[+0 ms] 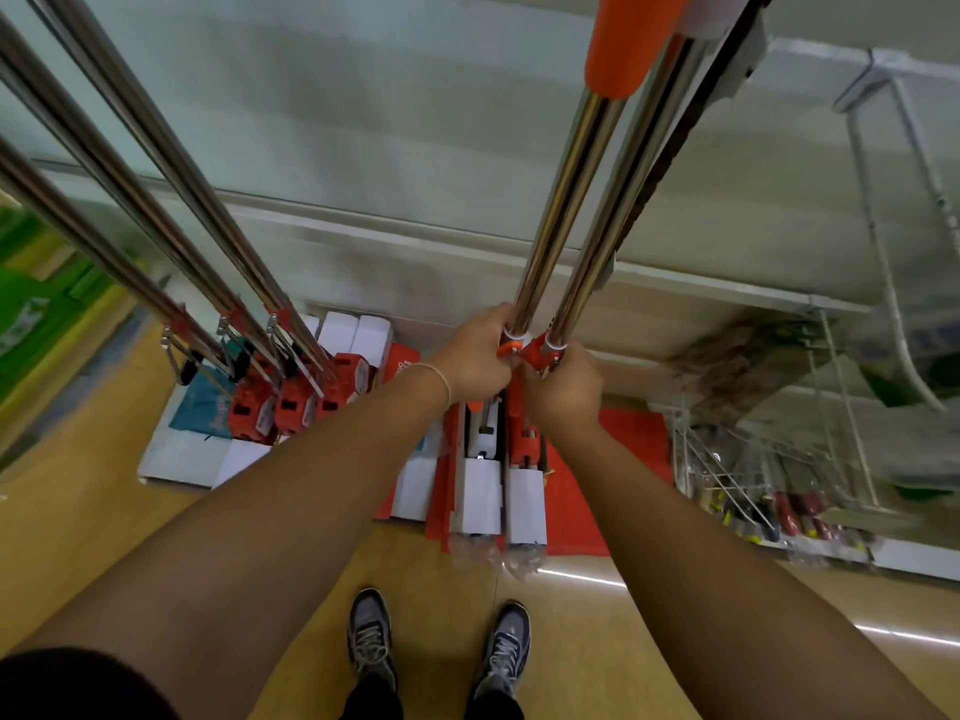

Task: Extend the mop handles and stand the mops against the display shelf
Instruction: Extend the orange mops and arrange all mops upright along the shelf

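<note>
Hands (480, 350) on mop handles (566, 215); labels unreadable.

**Both hands clasped fwd, arms outstretched**

Two bare arms reach fwd and down, nearly straight. Left hand (475, 350) and right hand (563, 387) sit side by side, almost touching, fingers curled shut round mop handles (558, 220). Thin band on left wrist.

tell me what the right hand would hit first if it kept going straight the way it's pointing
The right hand points forward and slightly left, and it is already on the orange clamp at the base of the right-hand steel pole. Going on, it would likely press into that clamp and pole, then the left hand; depth is unclear.
</note>
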Motion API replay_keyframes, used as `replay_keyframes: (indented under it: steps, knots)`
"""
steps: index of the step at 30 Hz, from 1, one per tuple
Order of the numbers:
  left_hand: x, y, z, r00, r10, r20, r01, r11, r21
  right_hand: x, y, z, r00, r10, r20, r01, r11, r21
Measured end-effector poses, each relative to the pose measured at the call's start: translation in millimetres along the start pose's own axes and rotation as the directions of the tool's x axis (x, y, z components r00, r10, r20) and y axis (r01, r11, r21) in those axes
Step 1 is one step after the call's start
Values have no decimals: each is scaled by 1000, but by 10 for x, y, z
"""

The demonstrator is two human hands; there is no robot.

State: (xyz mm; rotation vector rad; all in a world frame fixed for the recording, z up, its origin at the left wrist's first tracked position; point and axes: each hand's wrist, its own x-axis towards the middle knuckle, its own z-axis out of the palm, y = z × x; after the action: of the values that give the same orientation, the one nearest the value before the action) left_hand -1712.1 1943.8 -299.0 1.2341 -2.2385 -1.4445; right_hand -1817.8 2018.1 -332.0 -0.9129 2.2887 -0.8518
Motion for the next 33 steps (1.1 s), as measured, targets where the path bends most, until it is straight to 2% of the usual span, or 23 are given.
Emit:
replay_keyframes:
  steps: [4,8,12,14,17,19,26,33]
  knots:
    - [-76,-103,-23,990,-104,92,119,976,-183,-2,71,-42,999,-21,-25,21,1000,-4]
    - [-84,-161,-38,962,-173,211,208,966,-153,-30,144,-114,998,-36,-46,37,999,17]
    - [-109,-169,-59,927,-184,326,271,931,-246,13,220,-184,999,-24,-35,23,1000,-12]
    - [-128,-168,-35,939,-188,287,257,940,-224,51,234,-231,1000,-11,-29,11,1000,1]
    - [-152,-97,60,983,-144,116,155,983,-99,100,224,-299,1000,0,-3,0,1000,-1]
    - [-165,-55,104,994,-104,44,107,991,-74,137,226,-310,1000,-4,12,4,1000,-5]
    - [-207,-36,100,998,-57,3,57,997,-42,287,226,-337,998,-1,69,-1,1000,20]
    - [-227,-143,116,996,-73,-42,72,997,-22,557,178,-412,988,-19,155,24,999,-29]
